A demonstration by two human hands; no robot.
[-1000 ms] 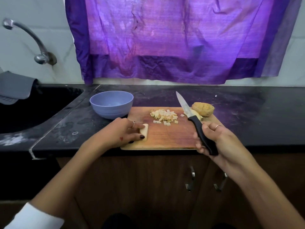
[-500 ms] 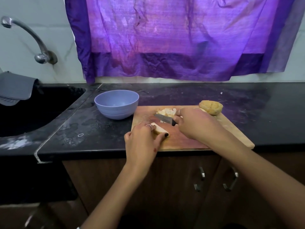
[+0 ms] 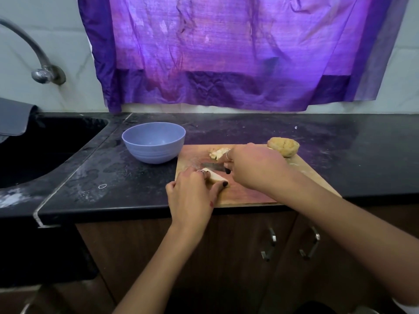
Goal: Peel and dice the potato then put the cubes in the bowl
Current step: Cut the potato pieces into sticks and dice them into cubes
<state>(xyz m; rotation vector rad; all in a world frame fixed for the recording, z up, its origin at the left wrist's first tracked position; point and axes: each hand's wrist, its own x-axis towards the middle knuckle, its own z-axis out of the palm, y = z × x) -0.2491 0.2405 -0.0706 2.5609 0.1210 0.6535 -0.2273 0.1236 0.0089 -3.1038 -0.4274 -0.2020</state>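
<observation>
Step in hand: dicing. Left hand [image 3: 192,196] fingers are pinning a peeled potato piece [image 3: 215,177] on the board; right hand [image 3: 254,166] is gripping the knife [image 3: 212,166] just beyond it. Next: slicing down clear of the fingertips. Bowl [image 3: 154,141] is sitting beyond-left of both hands.

No readable text, labels, brands, numbers or signs in the head view. Bowl [image 3: 153,141], board [image 3: 249,196], knife [image 3: 212,166] blade, curtain [image 3: 226,48] and cabinet doors [image 3: 226,257] all show plain faces with no print.
</observation>
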